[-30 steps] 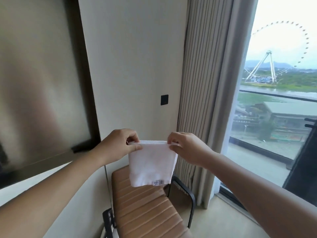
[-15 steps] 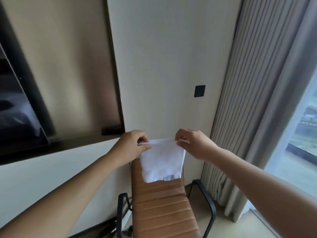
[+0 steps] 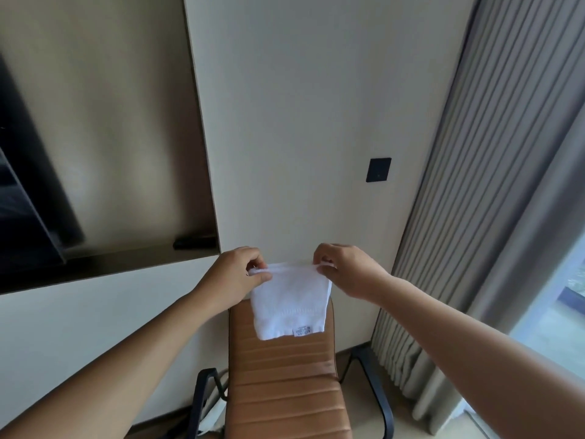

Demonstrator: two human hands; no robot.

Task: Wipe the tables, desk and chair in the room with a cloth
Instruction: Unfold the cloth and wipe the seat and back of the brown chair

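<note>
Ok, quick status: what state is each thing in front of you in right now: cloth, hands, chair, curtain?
Cloth: folded, hanging in the air in front of the chair back, label at its lower edge.
Left hand: pinches the cloth's top left corner.
Right hand: pinches the top right corner.
Chair: upright, not yet being wiped.
Curtain: partly drawn, window showing beside it.
</note>
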